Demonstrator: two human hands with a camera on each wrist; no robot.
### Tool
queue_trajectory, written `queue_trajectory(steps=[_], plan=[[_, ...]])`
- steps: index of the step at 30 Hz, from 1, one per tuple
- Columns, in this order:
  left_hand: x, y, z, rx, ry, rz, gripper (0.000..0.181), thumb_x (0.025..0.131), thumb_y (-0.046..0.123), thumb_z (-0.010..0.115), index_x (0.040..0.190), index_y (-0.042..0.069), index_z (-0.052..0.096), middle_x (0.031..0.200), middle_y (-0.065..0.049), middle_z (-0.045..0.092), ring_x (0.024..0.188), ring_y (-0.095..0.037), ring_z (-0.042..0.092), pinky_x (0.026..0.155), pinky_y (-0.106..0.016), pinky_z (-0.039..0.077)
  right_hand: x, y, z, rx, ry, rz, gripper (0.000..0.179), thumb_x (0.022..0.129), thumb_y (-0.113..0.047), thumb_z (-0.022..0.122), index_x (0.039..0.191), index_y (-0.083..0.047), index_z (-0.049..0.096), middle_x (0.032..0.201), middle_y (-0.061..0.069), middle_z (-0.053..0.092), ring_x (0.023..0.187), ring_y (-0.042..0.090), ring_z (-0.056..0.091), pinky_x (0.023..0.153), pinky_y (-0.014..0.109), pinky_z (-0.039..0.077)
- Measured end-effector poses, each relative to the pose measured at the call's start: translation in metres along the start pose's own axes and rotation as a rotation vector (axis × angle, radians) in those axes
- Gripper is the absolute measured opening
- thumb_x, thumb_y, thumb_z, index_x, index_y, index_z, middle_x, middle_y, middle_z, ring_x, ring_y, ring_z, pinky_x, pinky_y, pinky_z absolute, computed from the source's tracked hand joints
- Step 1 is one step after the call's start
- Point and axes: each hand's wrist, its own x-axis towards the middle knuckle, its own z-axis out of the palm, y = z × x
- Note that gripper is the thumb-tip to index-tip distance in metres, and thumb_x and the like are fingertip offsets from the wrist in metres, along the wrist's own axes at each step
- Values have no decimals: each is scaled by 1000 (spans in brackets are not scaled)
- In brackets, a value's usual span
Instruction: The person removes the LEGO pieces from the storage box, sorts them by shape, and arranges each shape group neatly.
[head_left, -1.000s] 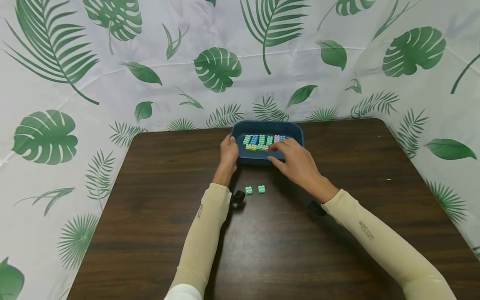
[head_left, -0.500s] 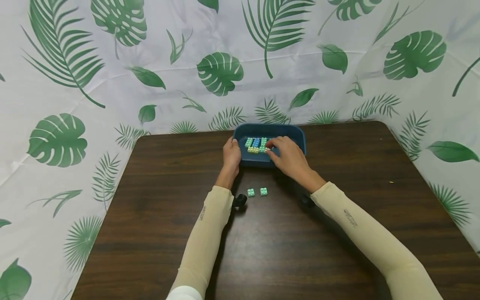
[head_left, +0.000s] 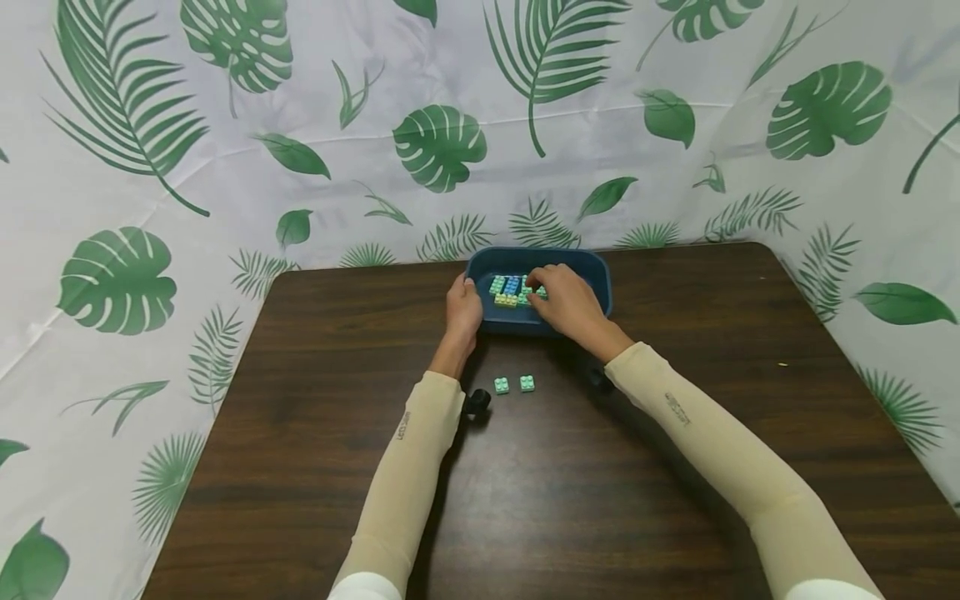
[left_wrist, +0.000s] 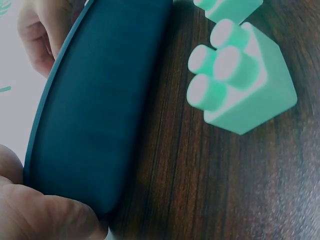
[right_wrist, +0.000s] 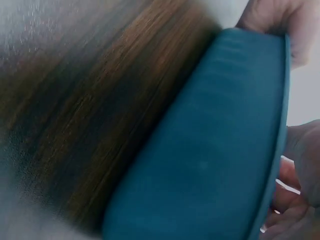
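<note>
A dark blue plastic tray (head_left: 555, 323) stands at the back of the table, with toy building bricks in rows inside. My left hand (head_left: 464, 306) grips its left end, the thumb (left_wrist: 55, 215) over the rim. My right hand (head_left: 566, 300) reaches in over the right part, index finger and thumb bent towards each other among the green bricks. I cannot tell whether they pinch a brick. Left of these fingertips lie a blue brick (head_left: 512, 286), a yellow brick (head_left: 506, 300) and a green brick (head_left: 497, 285). The right hand hides the bricks beneath it.
Two small mint-green bricks, a left one (head_left: 502, 385) and a right one (head_left: 527, 383), lie on the dark wood table (head_left: 570, 500) in front of the tray. A leaf-patterned cloth (head_left: 337, 183) hangs behind the table. A tiny pale speck (head_left: 783, 364) lies at the right.
My right hand has moved left inside the tray, covering more of the green bricks. My left hand keeps its grip on the left end. The head view has shifted slightly.
</note>
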Motion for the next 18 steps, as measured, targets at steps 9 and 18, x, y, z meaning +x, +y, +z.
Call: queue_trajectory(steps=[9, 18], plan=[[-1, -3, -1, 15, -7, 3, 52, 118, 29, 30, 166, 8, 33, 172, -12, 34, 161, -32, 30, 133, -50, 26, 8, 8, 8, 12, -60, 50, 26, 102, -15, 72, 127, -7, 74, 125, 12, 75, 121, 35, 63, 108, 57, 48], [0, -4, -1, 15, -4, 7, 52, 118, 29, 31, 165, 8, 34, 172, -12, 36, 161, -31, 31, 132, -50, 27, 12, 10, 6, 101, -105, 124, 28, 100, -15, 75, 126, -6, 73, 121, 15, 76, 115, 36, 66, 100, 61, 39]])
